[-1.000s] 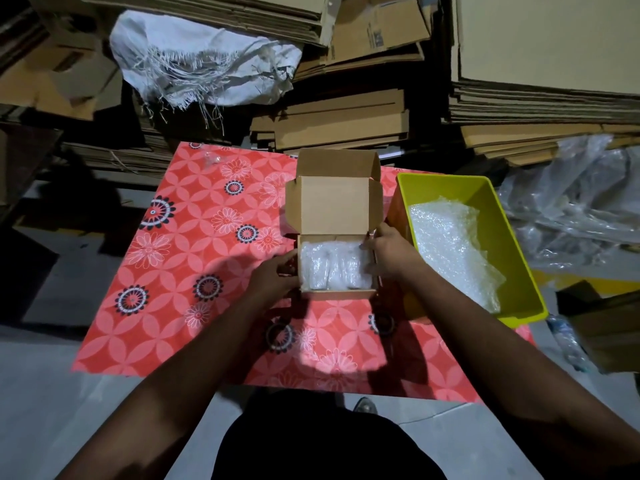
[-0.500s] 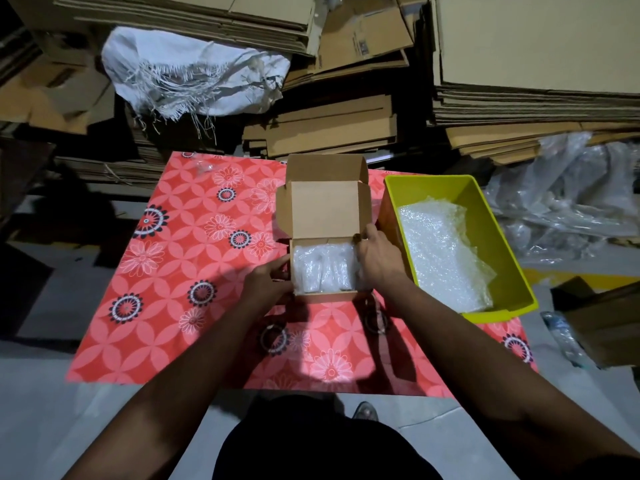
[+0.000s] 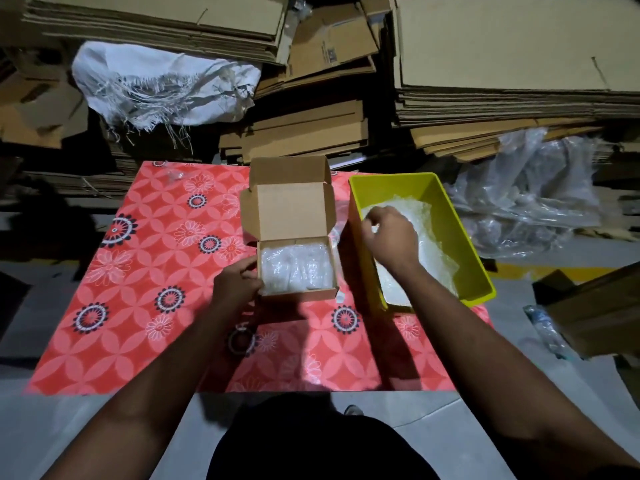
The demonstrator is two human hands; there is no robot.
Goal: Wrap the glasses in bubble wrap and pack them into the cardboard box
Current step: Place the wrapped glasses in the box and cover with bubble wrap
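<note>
My left hand (image 3: 239, 284) held the near left corner of the cardboard box (image 3: 298, 268), fingers curled against its left wall. The box sat on the red flowered cloth (image 3: 145, 271) with its lid standing open on the far side. Inside lay the wrapped glasses (image 3: 294, 266), a pale bundle filling the floor of the box; through the wrap I could not make out single glasses or count them.

My right hand (image 3: 389, 235) was down in the yellow bin (image 3: 446, 206) just right of the box, fingers bent over the bubble wrap (image 3: 433, 247) there. Whether they had pinched a sheet or only touched it I could not tell, since the back of my hand hid the fingertips. My forearm covered the near end of the bin.

Beyond the cloth rose stacks of flat cardboard (image 3: 512, 64), with a frayed white sack (image 3: 162, 88) on the left and crumpled clear plastic (image 3: 530, 192) on the right. The dim light left the far corners hard to read.
</note>
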